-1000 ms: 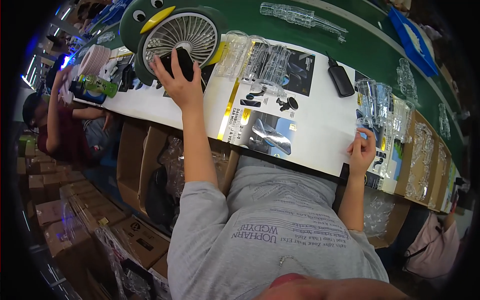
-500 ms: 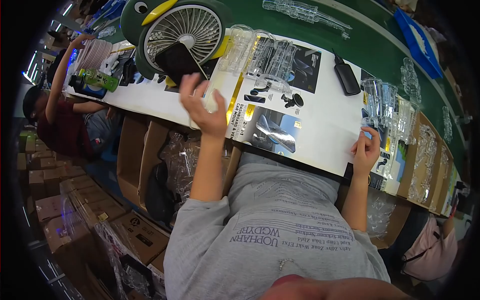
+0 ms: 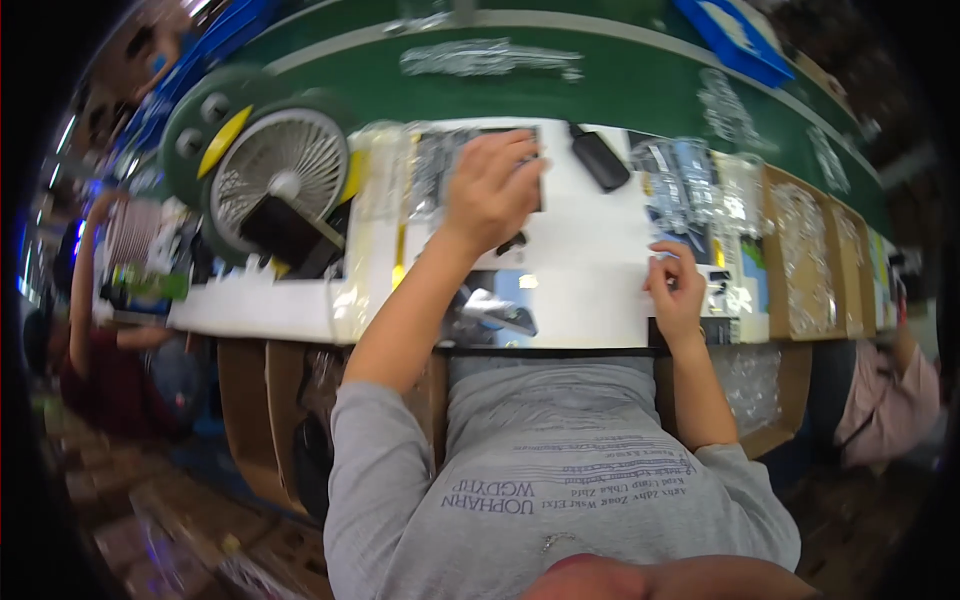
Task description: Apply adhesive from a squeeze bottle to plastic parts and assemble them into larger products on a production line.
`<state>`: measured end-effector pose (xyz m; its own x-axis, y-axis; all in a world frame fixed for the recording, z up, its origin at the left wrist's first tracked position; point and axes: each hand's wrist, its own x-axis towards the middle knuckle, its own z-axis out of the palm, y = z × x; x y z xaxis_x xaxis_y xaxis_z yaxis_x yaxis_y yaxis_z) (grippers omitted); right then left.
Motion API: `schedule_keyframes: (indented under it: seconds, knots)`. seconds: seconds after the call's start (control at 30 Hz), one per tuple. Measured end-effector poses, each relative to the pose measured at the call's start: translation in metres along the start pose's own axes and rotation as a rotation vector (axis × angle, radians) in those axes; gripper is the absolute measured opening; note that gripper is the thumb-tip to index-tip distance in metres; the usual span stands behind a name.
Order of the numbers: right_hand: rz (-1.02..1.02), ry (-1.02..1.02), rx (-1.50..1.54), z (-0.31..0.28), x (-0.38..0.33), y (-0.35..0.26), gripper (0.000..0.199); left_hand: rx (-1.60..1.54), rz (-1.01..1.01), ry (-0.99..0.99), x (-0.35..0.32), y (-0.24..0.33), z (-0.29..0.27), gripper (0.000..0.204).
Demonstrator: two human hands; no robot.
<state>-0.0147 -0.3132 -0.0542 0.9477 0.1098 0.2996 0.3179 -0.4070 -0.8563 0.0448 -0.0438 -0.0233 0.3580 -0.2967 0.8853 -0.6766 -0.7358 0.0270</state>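
My left hand (image 3: 493, 190) reaches over the clear plastic pieces (image 3: 432, 170) on the white printed sheet. Its fingers bend downward and are smeared by motion, so their grip cannot be told. Lower down at the right, my right hand (image 3: 678, 290) rests near the sheet's edge with fingers curled in toward the thumb. Whatever it may hold is too small to make out. Beyond that hand lie more clear plastic pieces (image 3: 678, 180). A black pouch-shaped object with a narrow tip (image 3: 600, 162) lies on the sheet between the two groups.
A green penguin-like fan (image 3: 283, 180) stands at the left with a dark phone (image 3: 285, 230) leaning against it. Clear parts (image 3: 490, 58) lie on the green belt; a blue tray (image 3: 735, 40) is beyond. Cardboard boxes (image 3: 800, 260) flank the right. Co-workers sit at both sides.
My left hand has swung right and away from beside the fan to above the clear plastic pieces. My right hand stays curled near the right-hand pieces. The whole view has turned and shifted.
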Motion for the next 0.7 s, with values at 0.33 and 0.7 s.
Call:
schedule_keyframes:
  seconds: [0.33, 0.7]
  knots:
    - [-0.307, -0.069, -0.527, 0.007, 0.092, -0.018, 0.021, -0.029, -0.191, 0.198, -0.002, -0.008, -0.02, 0.027]
    - [-0.31, -0.068, -1.112, 0.062, 0.122, 0.01, 0.047, 0.357, -0.576, -0.339, 0.001, -0.004, -0.028, 0.023]
